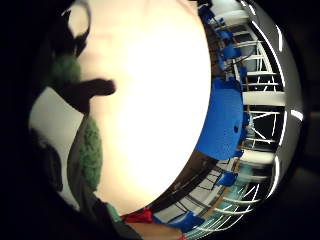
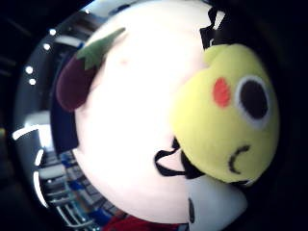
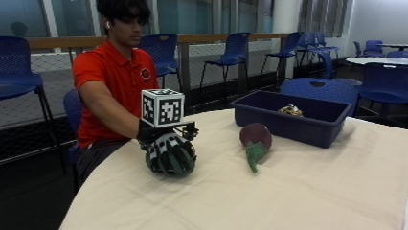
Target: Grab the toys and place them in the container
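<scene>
Green-and-yellow plush toy [image 2: 226, 120] sits clamped under the gloved right hand [image 3: 167, 152] on the cloth-covered surface [image 3: 306, 191], gripped ready for lifting toward the blue container [image 3: 290, 117]; an eggplant toy [image 3: 255, 141] lies between

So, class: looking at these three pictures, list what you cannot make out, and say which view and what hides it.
- Whole yellow plush toy: outside view, the right hand covers it; thumb side view shows only its face.
- Blue container contents: outside view, its wall hides all but the top of a small, unidentifiable item.
- Eggplant toy underside: hidden against the table.
</scene>
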Demonstrator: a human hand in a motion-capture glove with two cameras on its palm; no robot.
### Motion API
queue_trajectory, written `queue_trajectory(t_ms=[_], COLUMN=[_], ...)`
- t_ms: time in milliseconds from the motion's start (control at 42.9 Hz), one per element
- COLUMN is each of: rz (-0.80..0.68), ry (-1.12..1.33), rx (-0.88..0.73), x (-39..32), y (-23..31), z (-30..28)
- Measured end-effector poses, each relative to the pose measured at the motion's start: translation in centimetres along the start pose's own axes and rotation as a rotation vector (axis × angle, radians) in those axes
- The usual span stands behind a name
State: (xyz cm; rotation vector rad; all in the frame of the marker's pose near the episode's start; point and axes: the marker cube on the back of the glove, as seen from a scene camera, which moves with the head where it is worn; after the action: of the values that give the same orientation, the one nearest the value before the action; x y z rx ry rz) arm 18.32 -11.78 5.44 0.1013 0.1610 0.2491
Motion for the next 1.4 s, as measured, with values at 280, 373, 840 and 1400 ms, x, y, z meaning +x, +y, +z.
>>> queue_trajectory(t_ms=[280, 373, 840, 1400], rz=[-0.037, -0.113, -0.579, -0.465], ry=[-0.101, -0.109, -0.148, -0.136], rx=[0.05, 0.11, 0.15, 0.027], x=[-3.8, -8.6, -40.7, -35.6], y=[-0.7, -1.1, -0.8, -6.5], z=[-11.1, -16.0, -24.9, -17.8])
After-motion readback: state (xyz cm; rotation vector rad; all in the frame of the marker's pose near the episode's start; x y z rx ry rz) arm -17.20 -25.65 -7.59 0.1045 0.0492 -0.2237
